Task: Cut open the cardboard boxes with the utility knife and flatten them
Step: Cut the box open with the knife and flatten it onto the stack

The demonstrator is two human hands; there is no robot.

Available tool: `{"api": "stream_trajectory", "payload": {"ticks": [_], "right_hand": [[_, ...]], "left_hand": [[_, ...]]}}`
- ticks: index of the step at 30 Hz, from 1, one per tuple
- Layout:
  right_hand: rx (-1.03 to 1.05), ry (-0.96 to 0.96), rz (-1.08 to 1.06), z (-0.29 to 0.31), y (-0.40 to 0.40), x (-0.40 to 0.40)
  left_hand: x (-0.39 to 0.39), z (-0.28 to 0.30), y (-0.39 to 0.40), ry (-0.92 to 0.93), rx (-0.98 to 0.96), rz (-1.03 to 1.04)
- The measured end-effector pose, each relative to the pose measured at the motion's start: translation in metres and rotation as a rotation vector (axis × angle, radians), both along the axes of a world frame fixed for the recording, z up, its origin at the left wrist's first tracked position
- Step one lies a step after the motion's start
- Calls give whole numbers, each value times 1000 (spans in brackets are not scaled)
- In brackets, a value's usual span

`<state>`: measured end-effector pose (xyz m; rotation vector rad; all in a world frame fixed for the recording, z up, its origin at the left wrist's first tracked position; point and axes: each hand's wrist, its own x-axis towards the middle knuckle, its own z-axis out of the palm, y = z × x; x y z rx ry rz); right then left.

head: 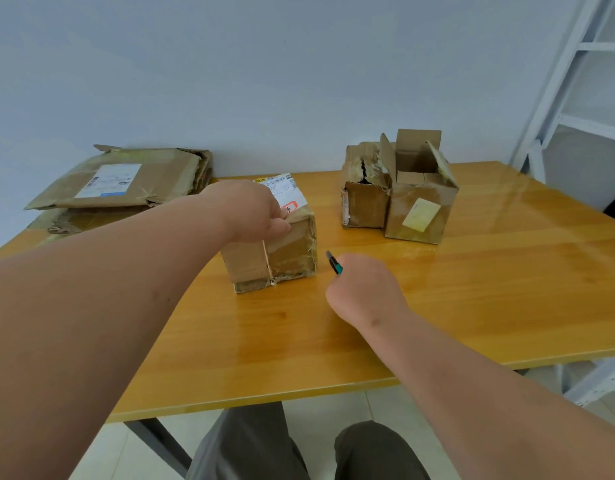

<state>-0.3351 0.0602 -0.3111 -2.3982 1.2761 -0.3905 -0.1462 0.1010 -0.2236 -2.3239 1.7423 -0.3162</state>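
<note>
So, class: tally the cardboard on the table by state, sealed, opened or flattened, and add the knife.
Sealed box, held by the left hand: 1
Opened boxes: 2
Flattened cardboard pile, pieces cannot be counted: 1
Utility knife, in the right hand: 1
Total: 5

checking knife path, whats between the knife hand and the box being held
Nothing: the head view shows only bare table between the right hand with the knife and the taped box.
</note>
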Motion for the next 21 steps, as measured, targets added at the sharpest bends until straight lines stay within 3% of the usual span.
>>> {"api": "stream_trajectory", "payload": {"ticks": [9, 21], "right_hand": [[-161, -112, 70, 3, 2, 11], [-120, -124, -4, 2, -3, 18]], "left_hand": [[6, -4, -2, 4, -23, -17], [-6, -3, -4, -14, -32, 7]]}}
